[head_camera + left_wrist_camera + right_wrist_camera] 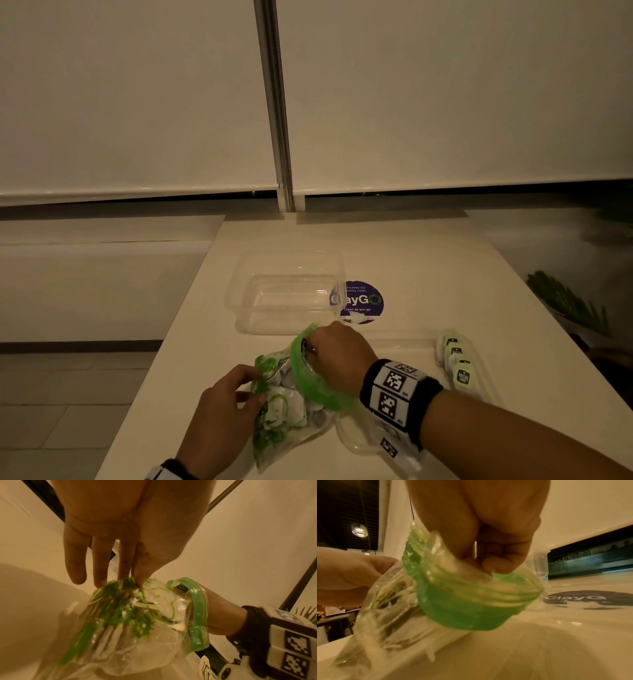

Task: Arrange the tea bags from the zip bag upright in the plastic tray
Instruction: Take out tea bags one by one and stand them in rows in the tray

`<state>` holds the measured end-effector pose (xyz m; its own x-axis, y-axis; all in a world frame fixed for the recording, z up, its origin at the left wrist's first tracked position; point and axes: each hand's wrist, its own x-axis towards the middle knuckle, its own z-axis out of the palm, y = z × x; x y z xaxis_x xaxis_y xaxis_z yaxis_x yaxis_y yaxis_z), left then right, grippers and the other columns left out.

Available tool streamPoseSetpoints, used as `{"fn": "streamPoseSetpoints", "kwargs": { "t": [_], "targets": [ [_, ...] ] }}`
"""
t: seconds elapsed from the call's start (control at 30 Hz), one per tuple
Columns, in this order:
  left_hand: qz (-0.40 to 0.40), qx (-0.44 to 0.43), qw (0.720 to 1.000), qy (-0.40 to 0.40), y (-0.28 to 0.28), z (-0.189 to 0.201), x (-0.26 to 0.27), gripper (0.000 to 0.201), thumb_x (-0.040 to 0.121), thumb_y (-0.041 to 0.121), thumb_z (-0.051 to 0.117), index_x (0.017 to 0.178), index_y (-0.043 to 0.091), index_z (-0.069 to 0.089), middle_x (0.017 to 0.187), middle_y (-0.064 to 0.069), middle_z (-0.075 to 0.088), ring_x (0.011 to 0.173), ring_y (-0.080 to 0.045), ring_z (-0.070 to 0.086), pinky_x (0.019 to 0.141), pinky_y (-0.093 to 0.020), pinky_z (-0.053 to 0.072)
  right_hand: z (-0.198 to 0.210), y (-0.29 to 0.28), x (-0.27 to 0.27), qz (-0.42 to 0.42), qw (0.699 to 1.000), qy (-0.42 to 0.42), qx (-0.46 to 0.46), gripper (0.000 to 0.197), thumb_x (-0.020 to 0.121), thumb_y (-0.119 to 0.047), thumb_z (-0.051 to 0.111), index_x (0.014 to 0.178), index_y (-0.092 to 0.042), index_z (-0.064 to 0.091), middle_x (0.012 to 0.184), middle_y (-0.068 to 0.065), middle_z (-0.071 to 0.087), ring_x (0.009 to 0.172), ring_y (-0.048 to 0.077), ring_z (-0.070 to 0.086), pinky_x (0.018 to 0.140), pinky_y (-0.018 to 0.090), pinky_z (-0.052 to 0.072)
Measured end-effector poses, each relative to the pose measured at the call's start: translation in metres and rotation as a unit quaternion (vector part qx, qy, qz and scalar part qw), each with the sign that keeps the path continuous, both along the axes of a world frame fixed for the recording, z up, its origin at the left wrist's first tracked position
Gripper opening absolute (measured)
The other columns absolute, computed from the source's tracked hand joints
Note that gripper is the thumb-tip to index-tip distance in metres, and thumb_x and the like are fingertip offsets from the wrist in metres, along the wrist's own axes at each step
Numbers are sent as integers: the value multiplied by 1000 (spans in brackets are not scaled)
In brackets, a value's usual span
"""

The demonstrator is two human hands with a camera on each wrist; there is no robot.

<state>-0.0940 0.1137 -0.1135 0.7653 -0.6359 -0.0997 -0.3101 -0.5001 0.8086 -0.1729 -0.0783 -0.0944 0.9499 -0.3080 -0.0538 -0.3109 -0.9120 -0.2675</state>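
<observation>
The clear zip bag (291, 407) with green print and a green zip rim (310, 383) lies near the table's front edge, with several tea bags inside. My left hand (255, 387) pinches the bag's printed side (120, 601) between thumb and forefinger. My right hand (318, 346) has its curled fingers in the bag's mouth and holds a dark-labelled tea bag (181, 588) there. In the right wrist view the rim (462, 601) wraps round that hand (488, 561). Several tea bags (457, 359) stand upright in the shallow clear tray (411, 346) to the right.
A deep clear plastic container (239, 301) stands behind the bag. Beside it is a round purple sticker (363, 301) on the white table. A green plant (565, 301) sits off the table's right edge. The table's left edge runs close to my left hand.
</observation>
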Motion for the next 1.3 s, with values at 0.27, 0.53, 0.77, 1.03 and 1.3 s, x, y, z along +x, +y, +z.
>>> {"fn": "streamPoseSetpoints", "kwargs": {
  "t": [0.27, 0.53, 0.77, 1.03, 1.3],
  "targets": [
    [4, 2, 1000, 7, 4, -3, 1, 20, 87, 14, 68, 96, 30, 61, 101, 18, 66, 80, -6, 69, 58, -8, 48, 16, -14, -24, 84, 989, -31, -119, 24, 97, -26, 48, 107, -18, 69, 90, 8, 71, 80, 29, 66, 71, 34, 50],
    [-3, 7, 1000, -2, 4, -2, 0, 19, 86, 15, 69, 94, 31, 61, 100, 15, 68, 75, -3, 70, 58, -11, 49, 24, -32, -67, 124, 966, -74, -216, 14, 71, -26, 80, 80, -28, 70, 43, -5, 52, 31, 14, 45, 35, 19, 35],
    [17, 0, 1000, -23, 6, 17, 1, 23, 84, 21, 72, 96, 35, 58, 104, 15, 64, 90, -4, 63, 68, -16, 44, 43, -50, -88, 140, 934, -206, -255, 23, 69, -24, 86, 88, -23, 74, 46, -4, 54, 33, 15, 44, 39, 17, 30],
    [-80, -204, 976, -14, -20, 85, -26, 15, 91, 26, 63, 104, 32, 68, 108, 18, 69, 103, -3, 63, 84, -22, 50, 81, -63, -97, 243, 879, -332, -241, 18, 94, -21, 59, 106, -16, 71, 54, -2, 57, 41, 14, 45, 44, 22, 36],
    [-258, -219, 891, 303, -41, 106, -48, 49, 84, 17, 53, 133, 19, 53, 127, -5, 65, 116, -21, 61, 84, -22, 52, 114, -40, -105, 311, 870, -360, -127, 22, 100, -27, 53, 109, -20, 72, 62, -2, 64, 48, 11, 52, 49, 19, 39]
  ]
}}
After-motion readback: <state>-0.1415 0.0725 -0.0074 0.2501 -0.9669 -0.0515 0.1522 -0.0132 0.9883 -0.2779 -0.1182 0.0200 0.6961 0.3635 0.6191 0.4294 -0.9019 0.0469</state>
